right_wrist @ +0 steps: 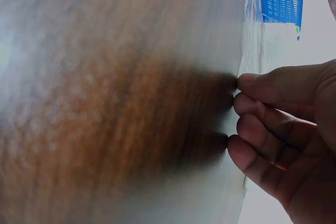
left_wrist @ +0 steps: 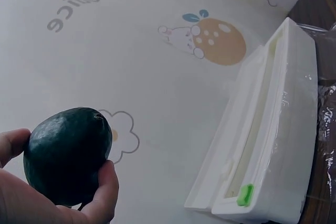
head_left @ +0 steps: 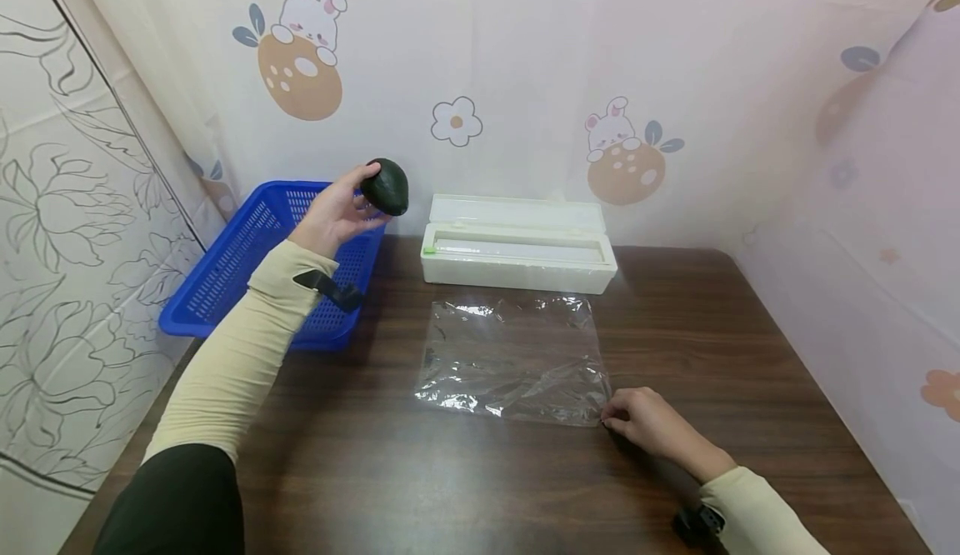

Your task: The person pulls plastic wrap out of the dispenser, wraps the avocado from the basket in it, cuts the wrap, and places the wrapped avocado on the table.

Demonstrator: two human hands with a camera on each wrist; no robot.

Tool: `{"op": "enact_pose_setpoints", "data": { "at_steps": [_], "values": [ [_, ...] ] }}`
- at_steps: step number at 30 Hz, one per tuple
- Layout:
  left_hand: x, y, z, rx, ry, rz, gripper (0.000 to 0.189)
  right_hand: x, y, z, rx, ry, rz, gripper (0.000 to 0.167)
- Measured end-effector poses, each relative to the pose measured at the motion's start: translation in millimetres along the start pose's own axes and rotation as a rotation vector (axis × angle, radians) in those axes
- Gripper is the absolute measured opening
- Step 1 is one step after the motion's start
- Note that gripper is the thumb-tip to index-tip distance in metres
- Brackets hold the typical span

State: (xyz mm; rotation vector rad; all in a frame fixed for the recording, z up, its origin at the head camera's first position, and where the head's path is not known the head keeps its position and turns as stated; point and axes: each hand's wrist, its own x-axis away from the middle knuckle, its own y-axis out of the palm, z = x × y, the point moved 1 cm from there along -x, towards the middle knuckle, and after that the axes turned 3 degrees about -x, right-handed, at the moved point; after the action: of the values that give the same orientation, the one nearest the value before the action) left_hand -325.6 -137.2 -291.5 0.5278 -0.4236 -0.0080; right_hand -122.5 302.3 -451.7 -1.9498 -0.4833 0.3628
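In the head view my left hand (head_left: 339,215) holds a dark green avocado (head_left: 387,187) up above the right rim of the blue basket. The left wrist view shows the avocado (left_wrist: 68,156) between thumb and fingers. A sheet of clear plastic wrap (head_left: 517,363) lies flat on the table, slightly wrinkled. At its near right corner, my right hand (head_left: 651,423) pinches the film with thumb and forefinger. In the right wrist view the other fingers (right_wrist: 249,153) are curled, their tips at the table top.
Behind the film stands a white plastic wrap dispenser (head_left: 517,276), lid raised, with a green slider (left_wrist: 245,195) at one end. The blue basket (head_left: 217,280) sits at the left of the brown wooden table (head_left: 360,472). A printed curtain (head_left: 525,72) hangs along the back.
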Motion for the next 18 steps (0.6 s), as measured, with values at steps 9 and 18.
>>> {"op": "enact_pose_setpoints", "data": {
  "at_steps": [9,18],
  "values": [
    [2.0,9.2,-12.1,-0.083,0.029,-0.011,0.056,0.1,-1.3,2.2,-0.001,0.000,-0.009,0.010],
    [1.9,17.2,-24.5,-0.081,0.036,-0.011,0.046,-0.5,-2.1,6.7,-0.011,0.009,-0.019,0.010]
  ]
}}
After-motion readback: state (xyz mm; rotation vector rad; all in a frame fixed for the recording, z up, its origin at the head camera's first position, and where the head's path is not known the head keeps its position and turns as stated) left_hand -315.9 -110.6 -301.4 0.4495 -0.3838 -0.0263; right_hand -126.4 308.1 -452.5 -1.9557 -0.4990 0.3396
